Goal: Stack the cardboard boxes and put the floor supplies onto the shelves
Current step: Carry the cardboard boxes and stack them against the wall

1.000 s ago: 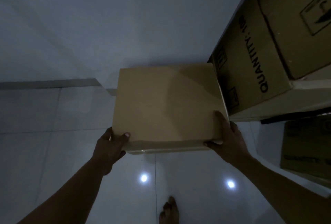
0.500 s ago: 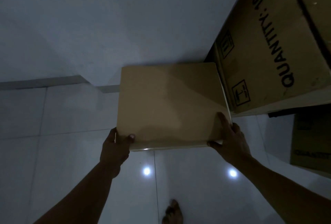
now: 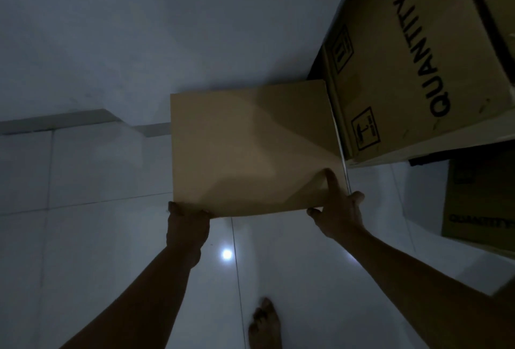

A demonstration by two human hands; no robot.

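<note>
Head view, dim light. At centre I see the plain cardboard box (image 3: 250,148), its broad top face toward the camera, its far edge close to the wall (image 3: 167,28) at 12 o'clock (I cannot tell whether they touch). The left hand (image 3: 187,226) grips the box's near corner at 7 o'clock, fingers curled over the edge. The right hand (image 3: 338,213) grips the near corner at 5 o'clock, thumb laid flat on the top face and the other fingers wrapped round the side. At 2 o'clock the printed carton (image 3: 418,64), marked QUANTITY, sits on a pale ledge (image 3: 446,139); the held box's right edge runs just beside its end face. A lower carton (image 3: 479,201) lies at 4 o'clock, and a bare foot (image 3: 264,323) stands on the tiled floor (image 3: 83,237) at 6 o'clock. In my judgement the box is being guided into place alongside the printed carton. Risks: both grips sit on the near edge only, so the far end could dip and pull the box free; its right edge could catch the printed carton and skew the placement; a dropped box would land near the foot.
</note>
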